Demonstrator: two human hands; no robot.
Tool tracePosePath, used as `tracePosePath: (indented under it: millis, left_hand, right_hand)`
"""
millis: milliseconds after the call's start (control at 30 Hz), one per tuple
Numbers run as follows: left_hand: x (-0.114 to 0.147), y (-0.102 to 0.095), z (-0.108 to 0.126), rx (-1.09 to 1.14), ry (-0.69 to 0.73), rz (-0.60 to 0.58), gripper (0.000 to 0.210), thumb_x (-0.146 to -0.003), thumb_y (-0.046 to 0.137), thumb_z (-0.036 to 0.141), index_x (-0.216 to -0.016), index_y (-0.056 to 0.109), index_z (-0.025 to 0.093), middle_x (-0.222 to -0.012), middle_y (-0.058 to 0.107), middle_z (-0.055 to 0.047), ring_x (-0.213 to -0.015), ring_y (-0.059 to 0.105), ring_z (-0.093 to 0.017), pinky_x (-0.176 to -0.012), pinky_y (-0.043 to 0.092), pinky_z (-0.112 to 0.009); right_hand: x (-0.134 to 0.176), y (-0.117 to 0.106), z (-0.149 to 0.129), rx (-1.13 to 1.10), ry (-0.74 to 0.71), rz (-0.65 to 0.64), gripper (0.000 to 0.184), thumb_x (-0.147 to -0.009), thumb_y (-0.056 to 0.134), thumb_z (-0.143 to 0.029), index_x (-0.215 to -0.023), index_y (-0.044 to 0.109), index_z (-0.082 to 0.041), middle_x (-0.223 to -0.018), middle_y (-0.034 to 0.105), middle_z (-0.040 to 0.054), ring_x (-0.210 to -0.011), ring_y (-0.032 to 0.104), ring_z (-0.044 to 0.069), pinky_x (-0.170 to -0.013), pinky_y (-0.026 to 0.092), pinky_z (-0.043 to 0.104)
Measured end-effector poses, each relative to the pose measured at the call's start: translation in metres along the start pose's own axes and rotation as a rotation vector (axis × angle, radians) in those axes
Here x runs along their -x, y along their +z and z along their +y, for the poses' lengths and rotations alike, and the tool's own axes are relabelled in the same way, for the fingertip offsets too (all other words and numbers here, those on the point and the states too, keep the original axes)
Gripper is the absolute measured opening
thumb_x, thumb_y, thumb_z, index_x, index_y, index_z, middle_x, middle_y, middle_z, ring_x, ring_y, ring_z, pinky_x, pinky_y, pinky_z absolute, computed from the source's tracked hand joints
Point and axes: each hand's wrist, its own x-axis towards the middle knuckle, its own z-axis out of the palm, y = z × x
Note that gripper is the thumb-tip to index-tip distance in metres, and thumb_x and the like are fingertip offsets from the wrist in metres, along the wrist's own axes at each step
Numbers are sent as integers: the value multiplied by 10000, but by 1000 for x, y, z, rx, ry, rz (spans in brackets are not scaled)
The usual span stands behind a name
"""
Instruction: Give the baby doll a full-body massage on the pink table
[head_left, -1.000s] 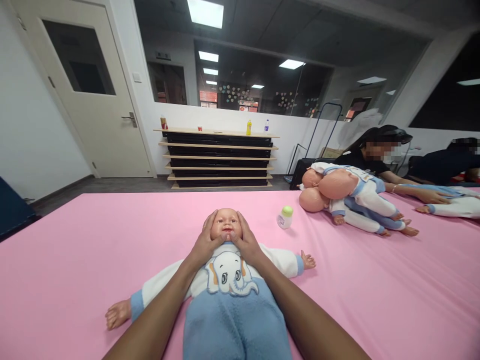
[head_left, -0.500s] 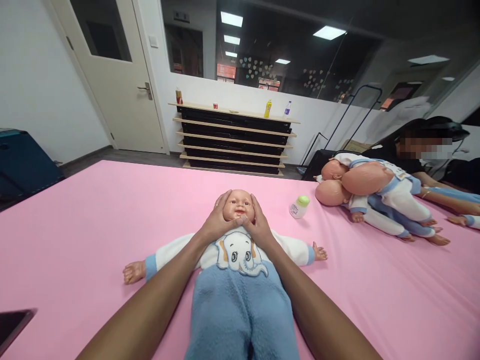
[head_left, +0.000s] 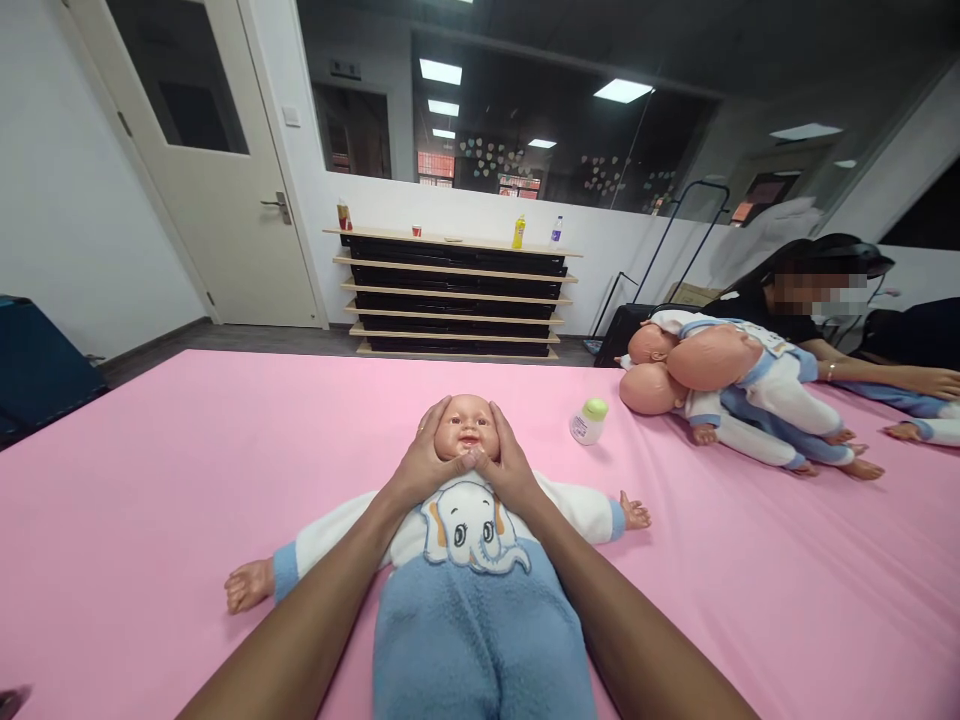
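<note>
A baby doll (head_left: 466,425) lies on its back with its arms spread, dressed in a white top with an elephant patch and blue trousers. Cupped along one side of its head is my left hand (head_left: 427,455). The other side is held by my right hand (head_left: 514,460). My fingers wrap the cheeks and the thumbs meet at the chin. A small white bottle with a green cap (head_left: 589,421) stands to the right of the doll's head.
Several dolls (head_left: 712,360) are piled at the right, beside a person (head_left: 795,290) in a dark top reaching over another doll. The pink table cover (head_left: 135,490) spreads beneath. Behind stand stacked shelves (head_left: 454,290) with bottles on top, and a door (head_left: 187,190).
The whole view has shifted slightly, so the room and doll sit a little lower and further left. My hands keep the same hold. The other person's arm has reached further right.
</note>
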Motion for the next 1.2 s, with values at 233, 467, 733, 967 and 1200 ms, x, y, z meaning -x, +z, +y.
tracePosePath:
  millis: [233, 467, 733, 967, 1200]
  left_hand:
    - [0, 0, -3, -42, 18, 3, 840, -838, 583, 535, -1517, 192, 233, -1580, 236, -90, -1457, 211, -265, -1193, 184, -442]
    - [-2, 1, -7, -39, 27, 13, 818, -857, 537, 564, -1508, 212, 191, -1571, 252, -118, -1450, 231, -255, -1197, 178, -443]
    - [-2, 1, -11, 62, 47, 32, 660, -952, 278, 567, -1496, 261, 194, -1571, 258, -100, -1457, 214, -220, -1205, 151, -416]
    - [0, -1, -3, 16, 36, 9, 1012, -697, 723, 573, -1506, 226, 224, -1554, 276, -117, -1435, 257, -295, -1183, 219, -432]
    - [-1, 0, -3, -8, 20, 4, 867, -813, 610, 553, -1509, 223, 209, -1569, 246, -115, -1457, 204, -266, -1196, 181, -424]
  right_hand:
    - [0, 1, 0, -71, 39, -1, 793, -909, 519, -539, -1534, 136, -238, -1595, 167, 35, -1471, 162, 215, -1212, 163, 420]
    - [0, 1, -2, -61, 44, 3, 778, -911, 519, -528, -1531, 155, -231, -1590, 187, 46, -1466, 180, 219, -1212, 167, 428]
    - [-1, 1, -2, -17, 26, 22, 798, -880, 573, -515, -1519, 196, -222, -1572, 241, 66, -1452, 227, 231, -1201, 207, 433]
    - [-3, 1, 0, -10, 39, 20, 920, -797, 670, -524, -1518, 189, -216, -1562, 259, 94, -1440, 258, 263, -1182, 248, 453]
    - [-1, 1, -2, -65, 69, -8, 842, -865, 578, -539, -1526, 156, -230, -1589, 182, 67, -1467, 179, 226, -1204, 182, 443]
